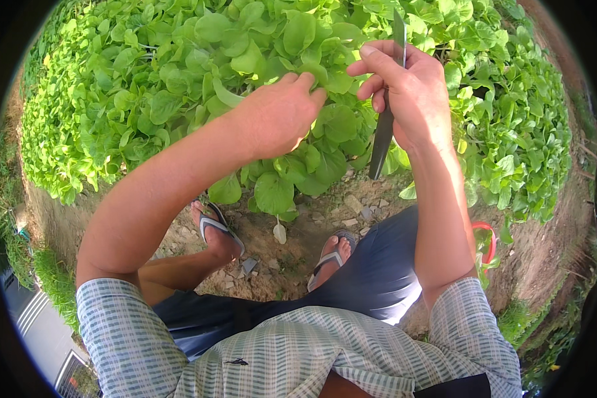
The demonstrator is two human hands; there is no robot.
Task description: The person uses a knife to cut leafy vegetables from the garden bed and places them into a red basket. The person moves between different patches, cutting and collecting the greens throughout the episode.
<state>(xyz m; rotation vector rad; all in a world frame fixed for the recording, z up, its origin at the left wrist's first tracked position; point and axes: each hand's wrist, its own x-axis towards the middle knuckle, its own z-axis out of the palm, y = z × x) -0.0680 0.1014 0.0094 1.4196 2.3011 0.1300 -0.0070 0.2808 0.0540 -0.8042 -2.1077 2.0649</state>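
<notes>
Dense leafy green vegetables (174,74) fill the ground before me. My left hand (288,112) is down among the leaves, its fingers bent at a broad leaf; whether they grip a leaf or stem is hidden. In my right hand (403,79) is a knife, held with its dark handle (382,139) pointing down toward me. Its metal blade (400,32) sticks up past my fingers, above the leaves. The two hands are apart, the right one a little higher in view.
Bare soil with stone chips (353,204) lies between my feet, which wear flip-flops (219,224). A red curved handle or rim (487,241) shows beside my right arm, with leaves near it. Grass (54,278) and a grey paved strip (45,318) lie at left.
</notes>
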